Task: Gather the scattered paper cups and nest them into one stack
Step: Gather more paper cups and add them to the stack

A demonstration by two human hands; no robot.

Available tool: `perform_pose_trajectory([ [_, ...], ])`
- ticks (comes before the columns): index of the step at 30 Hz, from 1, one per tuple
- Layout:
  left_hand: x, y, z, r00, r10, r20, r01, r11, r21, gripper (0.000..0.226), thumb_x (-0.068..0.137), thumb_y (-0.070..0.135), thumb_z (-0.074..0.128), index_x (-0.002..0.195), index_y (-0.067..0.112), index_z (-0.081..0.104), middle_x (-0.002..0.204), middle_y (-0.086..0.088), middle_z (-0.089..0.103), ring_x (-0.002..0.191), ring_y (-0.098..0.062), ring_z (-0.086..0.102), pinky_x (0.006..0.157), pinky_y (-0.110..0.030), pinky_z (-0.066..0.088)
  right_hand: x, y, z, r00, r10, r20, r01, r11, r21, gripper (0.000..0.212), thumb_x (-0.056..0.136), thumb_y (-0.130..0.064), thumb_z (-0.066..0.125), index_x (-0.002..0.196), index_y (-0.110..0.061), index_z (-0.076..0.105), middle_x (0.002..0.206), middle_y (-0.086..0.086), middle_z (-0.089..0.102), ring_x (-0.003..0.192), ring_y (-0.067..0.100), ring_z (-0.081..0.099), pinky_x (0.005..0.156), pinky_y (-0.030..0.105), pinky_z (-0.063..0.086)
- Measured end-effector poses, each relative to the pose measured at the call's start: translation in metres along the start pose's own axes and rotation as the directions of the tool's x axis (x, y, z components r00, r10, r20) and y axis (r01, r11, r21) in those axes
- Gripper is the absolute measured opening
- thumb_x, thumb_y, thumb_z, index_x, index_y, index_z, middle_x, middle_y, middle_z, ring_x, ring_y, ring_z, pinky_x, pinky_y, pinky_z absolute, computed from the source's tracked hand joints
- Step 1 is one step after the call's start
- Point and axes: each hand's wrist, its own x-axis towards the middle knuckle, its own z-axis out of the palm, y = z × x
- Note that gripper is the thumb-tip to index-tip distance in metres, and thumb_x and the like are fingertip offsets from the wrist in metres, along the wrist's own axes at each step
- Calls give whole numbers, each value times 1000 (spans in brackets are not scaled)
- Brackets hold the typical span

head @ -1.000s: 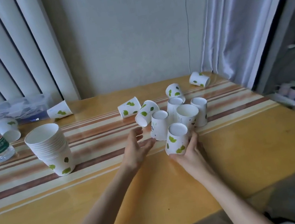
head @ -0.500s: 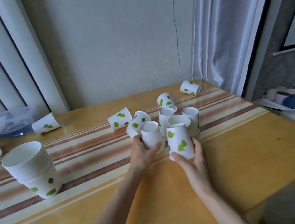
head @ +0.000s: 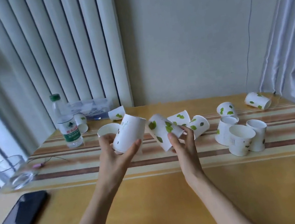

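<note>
Paper cups, one in each hand, above the desk (head: 157, 198).
Left hand (head: 114, 154) wraps around a tilted cup (head: 129, 135); right hand (head: 184, 142) pinches a leafy cup (head: 162, 130).

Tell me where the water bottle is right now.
The water bottle stands upright at the table's far left in the head view, in front of the radiator, with a tipped paper cup right beside it and the stack to its right.
</note>
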Motion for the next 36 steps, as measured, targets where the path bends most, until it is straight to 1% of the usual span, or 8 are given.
perform_pose_trajectory([
  [4, 22, 4, -49, 992, 72, -107, -65, 995, 69, 51, 62, 52, 74, 103, 37, 48, 112, -2, 57, 100, -3, 56, 79, -29, 53, 9, -4, 28, 999, -20, 38, 19, 999, 31, 52, 79, -44, 57, 127, -34, 40, 115, -14, 55, 106, 2, 55, 81, 21, 43],
  [7, 49, 5, -70, 990, 98, -98, -82, 984, 157, 66, 58, 59, 69, 115, 34, 49, 126, -3, 51, 108, -13, 55, 93, -42, 50, 15, -4, 38, 1000, -4, 28, 3, 999, 52, 59, 78, -41, 60, 128, -27, 33, 110, -14, 57, 104, -2, 54, 77, 17, 41],
  [11, 91, 9, -78, 994, 109, 14, -107, 943, 315, 88, 68, 41, 76, 142, 23, 33, 137, -6, 42, 124, -26, 44, 104, -50, 41, 22, 2, 42, 1000, -2, 10, 2, 998, 59, 60, 79, -36, 63, 129, -19, 33, 108, -16, 57, 102, 0, 56, 79, 20, 44],
  [17, 114, 2, -61, 964, 10, 264, -154, 834, 530, 91, 78, 22, 71, 149, 22, 16, 151, -8, 34, 135, -31, 28, 110, -50, 30, 28, 9, 30, 999, 7, -41, -5, 998, 56, 46, 88, -26, 62, 128, -17, 40, 110, -14, 57, 103, 0, 55, 89, 30, 47],
  [23, 112, -7, -50, 923, 7, 385, -275, 713, 645, 92, 65, 61, 46, 148, 30, 20, 157, 3, 20, 141, -28, 11, 112, -53, 17, 34, 11, 23, 999, -13, -45, 14, 1000, 9, 38, 91, -21, 56, 128, -17, 47, 109, -16, 60, 92, -14, 57, 71, 7, 48],
  [29, 103, -40, -37, 896, -10, 444, -357, 580, 733, 74, 74, 73, 48, 136, 33, 43, 155, 5, 24, 137, -26, 27, 109, -45, 28, 32, 15, 28, 999, -18, -27, 18, 1000, 9, 34, 90, -21, 57, 123, -24, 48, 109, -18, 59, 91, -18, 56, 74, 10, 46],
  [33, 92, -52, -46, 930, 204, 305, -342, 783, 520, 85, 69, 67, 53, 141, 26, 32, 151, -1, 31, 136, -19, 32, 112, -41, 28, 39, -1, 42, 997, -75, 15, 75, 997, -19, 32, 90, -19, 59, 118, -26, 46, 106, -20, 56, 86, -21, 55, 68, 1, 43],
  [36, 79, -72, -54, 982, 80, 172, -130, 945, 301, 96, 68, 48, 75, 144, 19, 24, 145, 4, 35, 131, -10, 35, 110, -33, 30, 54, -21, 67, 985, -152, 87, 158, 985, -70, 45, 82, -34, 63, 124, -28, 47, 123, -8, 56, 114, 1, 53, 86, 12, 47],
])
